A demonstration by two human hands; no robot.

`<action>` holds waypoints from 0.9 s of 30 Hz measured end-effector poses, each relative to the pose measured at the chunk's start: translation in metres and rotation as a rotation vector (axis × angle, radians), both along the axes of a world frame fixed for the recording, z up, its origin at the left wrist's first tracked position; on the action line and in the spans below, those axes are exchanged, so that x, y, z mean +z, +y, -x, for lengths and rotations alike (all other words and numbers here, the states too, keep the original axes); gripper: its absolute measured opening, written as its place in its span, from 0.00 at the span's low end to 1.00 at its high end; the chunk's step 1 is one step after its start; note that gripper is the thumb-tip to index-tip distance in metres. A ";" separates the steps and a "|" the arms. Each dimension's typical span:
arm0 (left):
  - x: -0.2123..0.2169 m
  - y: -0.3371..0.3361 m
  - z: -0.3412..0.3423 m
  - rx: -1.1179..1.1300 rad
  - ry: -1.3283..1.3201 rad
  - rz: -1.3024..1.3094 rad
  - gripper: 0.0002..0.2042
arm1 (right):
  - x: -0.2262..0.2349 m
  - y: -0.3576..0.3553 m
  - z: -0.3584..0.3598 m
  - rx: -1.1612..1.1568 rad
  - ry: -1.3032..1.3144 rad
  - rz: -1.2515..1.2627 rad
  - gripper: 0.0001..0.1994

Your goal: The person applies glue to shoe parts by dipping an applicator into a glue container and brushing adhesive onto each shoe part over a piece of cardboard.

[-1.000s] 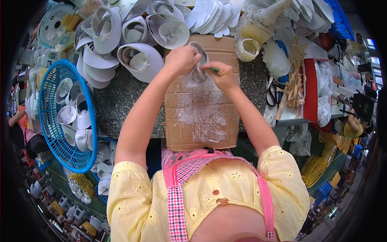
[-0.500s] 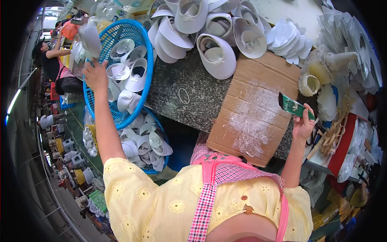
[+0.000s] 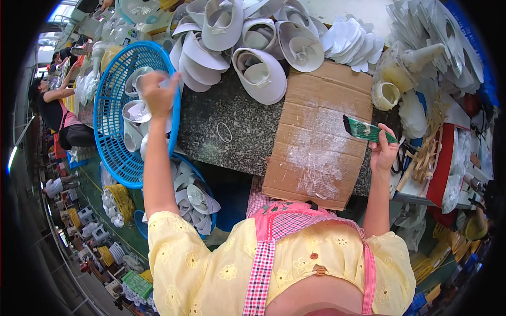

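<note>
My right hand is closed round the green handle of a flat brush with dark bristles, held over the right side of a cardboard sheet. White residue is smeared across the cardboard's middle. My left hand is over the right part of a blue plastic basket, blurred by motion; whether its fingers hold anything cannot be made out. White curved visor-like pieces lie in that basket, partly hidden by my hand and forearm. More white visor pieces are stacked beyond the speckled dark tabletop.
A second lower basket holds more white pieces. Thin white sheets pile up at the back, beside a yellowish glue-crusted container. A pale loop lies on the tabletop. Another person works at far left.
My left hand has moved right, across the blue basket; the white piece beside its fingers is no longer seen there. The view has shifted, and the brush remains in my right hand, tilted flatter.
</note>
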State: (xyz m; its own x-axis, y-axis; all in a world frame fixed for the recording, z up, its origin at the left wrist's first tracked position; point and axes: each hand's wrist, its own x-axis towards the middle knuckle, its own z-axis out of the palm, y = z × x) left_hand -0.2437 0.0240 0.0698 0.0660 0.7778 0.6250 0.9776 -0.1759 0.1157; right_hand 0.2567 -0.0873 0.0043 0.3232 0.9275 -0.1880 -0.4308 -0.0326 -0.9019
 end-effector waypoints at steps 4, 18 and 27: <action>-0.042 0.010 -0.113 -0.581 0.323 0.336 0.14 | 0.004 0.004 -0.005 0.031 -0.065 0.005 0.11; -0.030 -0.039 -0.233 -0.388 -0.049 0.642 0.15 | -0.003 0.100 -0.071 -0.156 -1.307 -0.111 0.05; -0.083 -0.050 -0.243 -0.480 -0.280 1.141 0.15 | 0.013 0.062 -0.116 -0.282 -0.749 -0.131 0.04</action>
